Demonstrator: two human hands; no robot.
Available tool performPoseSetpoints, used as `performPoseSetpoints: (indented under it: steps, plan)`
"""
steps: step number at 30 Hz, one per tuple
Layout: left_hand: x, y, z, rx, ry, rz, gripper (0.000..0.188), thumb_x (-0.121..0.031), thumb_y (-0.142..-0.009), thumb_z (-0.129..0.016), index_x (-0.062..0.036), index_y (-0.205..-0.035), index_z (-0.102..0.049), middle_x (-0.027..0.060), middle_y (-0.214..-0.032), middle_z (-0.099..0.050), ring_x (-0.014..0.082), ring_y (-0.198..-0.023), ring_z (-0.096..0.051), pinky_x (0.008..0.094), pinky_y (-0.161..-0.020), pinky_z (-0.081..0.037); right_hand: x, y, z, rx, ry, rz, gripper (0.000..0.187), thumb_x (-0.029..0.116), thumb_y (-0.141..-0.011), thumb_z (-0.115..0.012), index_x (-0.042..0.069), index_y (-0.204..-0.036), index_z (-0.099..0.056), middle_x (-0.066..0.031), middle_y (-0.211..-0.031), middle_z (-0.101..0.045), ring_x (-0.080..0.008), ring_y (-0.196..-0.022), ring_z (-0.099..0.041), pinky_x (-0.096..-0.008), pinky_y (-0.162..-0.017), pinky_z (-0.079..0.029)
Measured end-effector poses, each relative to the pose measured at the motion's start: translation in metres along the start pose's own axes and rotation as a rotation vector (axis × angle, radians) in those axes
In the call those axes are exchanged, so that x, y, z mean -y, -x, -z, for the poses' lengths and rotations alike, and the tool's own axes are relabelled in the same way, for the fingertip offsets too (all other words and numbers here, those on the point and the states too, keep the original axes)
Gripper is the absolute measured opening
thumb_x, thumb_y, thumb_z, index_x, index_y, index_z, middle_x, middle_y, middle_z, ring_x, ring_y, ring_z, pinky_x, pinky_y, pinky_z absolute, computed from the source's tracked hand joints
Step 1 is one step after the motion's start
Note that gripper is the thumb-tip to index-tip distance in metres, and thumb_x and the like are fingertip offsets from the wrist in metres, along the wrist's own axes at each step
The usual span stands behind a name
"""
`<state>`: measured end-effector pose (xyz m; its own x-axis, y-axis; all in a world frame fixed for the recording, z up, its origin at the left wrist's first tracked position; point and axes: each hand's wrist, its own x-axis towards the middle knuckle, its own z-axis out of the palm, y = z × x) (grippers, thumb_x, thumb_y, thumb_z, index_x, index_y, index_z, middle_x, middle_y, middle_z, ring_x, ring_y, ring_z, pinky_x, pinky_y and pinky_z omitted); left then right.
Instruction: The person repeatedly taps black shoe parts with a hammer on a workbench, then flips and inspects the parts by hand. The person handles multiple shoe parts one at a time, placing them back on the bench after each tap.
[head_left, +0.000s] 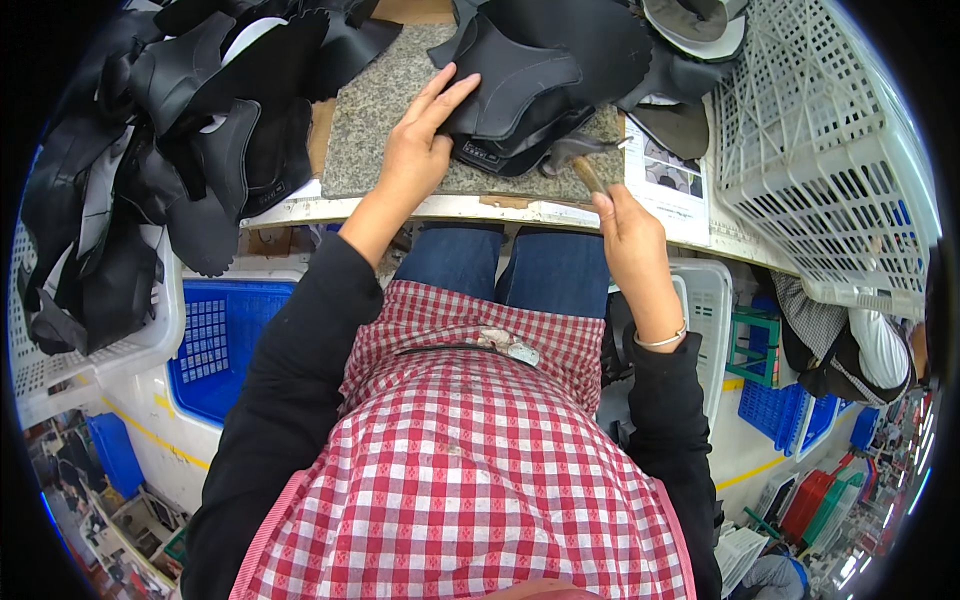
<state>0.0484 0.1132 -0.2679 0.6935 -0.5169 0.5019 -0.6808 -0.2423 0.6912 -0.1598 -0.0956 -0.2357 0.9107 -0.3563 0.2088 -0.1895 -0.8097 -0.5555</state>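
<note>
On a speckled stone slab [365, 125] lies a black leather shoe upper [520, 85] with a stitched curved edge. My left hand [418, 145] rests on its left side, fingers stretched out over the leather and thumb apart. My right hand [632, 235] is closed round the wooden handle of a hammer [585, 168]. The hammer's metal head is over the slab, right beside the near right edge of the upper; whether it touches the leather I cannot tell.
Black leather pieces [190, 130] are heaped at the left in a white basket [140, 340]. More uppers [690, 75] lie at the back right, by a printed sheet [675, 190] and a white plastic crate [830, 150]. A blue crate [235, 300] stands below the table at left.
</note>
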Motion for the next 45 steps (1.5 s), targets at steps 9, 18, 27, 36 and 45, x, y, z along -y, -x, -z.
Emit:
performPoseSetpoints:
  steps: [9, 18, 27, 36, 45]
  plan:
    - [-0.007, -0.041, -0.005, 0.135, -0.460, -0.478, 0.055, -0.037, -0.096, -0.070, -0.0300, -0.148, -0.054, 0.0074, -0.155, -0.052, 0.0358, -0.145, -0.044, 0.0490, -0.115, -0.044, 0.013, 0.024, 0.043, 0.225, -0.012, -0.089, 0.024, 0.022, -0.098, -0.072, 0.000, -0.100, -0.062, -0.0231, -0.075, -0.065, -0.0448, -0.073, -0.066, -0.0474, -0.063, -0.049]
    - [-0.080, -0.064, -0.028, 0.277, -0.166, -0.592, 0.031, -0.027, -0.091, -0.075, -0.0178, -0.121, -0.075, 0.0062, -0.110, -0.077, 0.0267, -0.103, -0.073, 0.0375, -0.090, -0.059, -0.028, 0.000, -0.002, -0.010, 0.246, 0.037, 0.025, 0.024, -0.103, -0.061, 0.000, -0.099, -0.053, -0.0265, -0.070, -0.065, -0.0495, -0.068, -0.067, -0.0557, -0.057, -0.053]
    - [-0.037, -0.075, -0.020, 0.387, -0.351, -0.188, 0.030, -0.013, -0.100, -0.060, -0.0060, -0.127, -0.071, 0.0190, -0.125, -0.071, 0.0349, -0.114, -0.069, 0.0389, -0.099, -0.053, -0.029, -0.007, -0.005, 0.018, 0.381, 0.127, 0.027, 0.026, -0.103, -0.062, 0.002, -0.097, -0.052, -0.0227, -0.071, -0.068, -0.0459, -0.069, -0.068, -0.0525, -0.057, -0.054]
    - [-0.038, -0.135, -0.012, 0.678, -0.033, -0.219, 0.039, -0.037, -0.101, -0.064, -0.0047, -0.120, -0.073, 0.0258, -0.105, -0.073, 0.0413, -0.099, -0.070, 0.0450, -0.090, -0.053, -0.020, -0.031, -0.018, 0.107, 0.338, 0.220, 0.031, 0.032, -0.105, -0.058, 0.004, -0.095, -0.052, -0.0210, -0.069, -0.067, -0.0444, -0.064, -0.067, -0.0531, -0.057, -0.053]
    - [-0.032, -0.135, -0.014, 0.691, 0.043, -0.205, 0.043, -0.039, -0.101, -0.062, -0.0023, -0.122, -0.072, 0.0247, -0.109, -0.073, 0.0399, -0.103, -0.070, 0.0438, -0.095, -0.052, 0.019, -0.037, 0.016, 0.034, 0.299, 0.058, 0.022, 0.024, -0.104, -0.062, 0.003, -0.105, -0.057, -0.0219, -0.068, -0.066, -0.0433, -0.065, -0.068, -0.0493, -0.054, -0.051]
